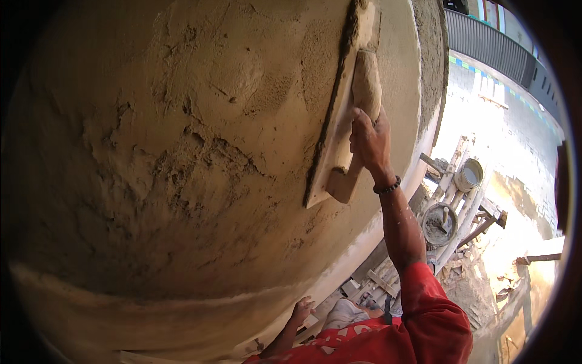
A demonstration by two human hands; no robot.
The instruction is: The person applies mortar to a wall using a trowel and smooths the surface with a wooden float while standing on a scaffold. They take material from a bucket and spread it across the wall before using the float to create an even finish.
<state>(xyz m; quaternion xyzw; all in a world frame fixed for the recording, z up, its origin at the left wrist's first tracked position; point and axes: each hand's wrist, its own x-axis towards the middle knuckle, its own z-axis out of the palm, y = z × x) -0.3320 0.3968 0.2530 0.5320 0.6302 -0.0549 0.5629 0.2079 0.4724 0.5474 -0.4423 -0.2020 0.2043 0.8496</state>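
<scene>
My right hand (pixel 371 136) is wrapped round the handle of a long, pale plastering float (pixel 333 176), which lies flat against a wall of wet grey-brown plaster (pixel 200 91). The float stands nearly lengthwise in the view, with a dark band of mortar along its left edge. Left of it the plaster is rough, with ragged ridges and pits; to its right a smoother band runs to the wall's edge. Low in the view, my left hand (pixel 301 310) is near the wall, fingers slightly bent and apart, holding nothing I can see.
Down on the right, wooden scaffold planks (pixel 454 164) bear a bucket (pixel 468 175) and a second bucket (pixel 438 215) with mortar and a tool in it. Rubble (pixel 473 303) and timber pieces lie below. A sunlit paved ground and a grey metal fence (pixel 491 42) stand beyond.
</scene>
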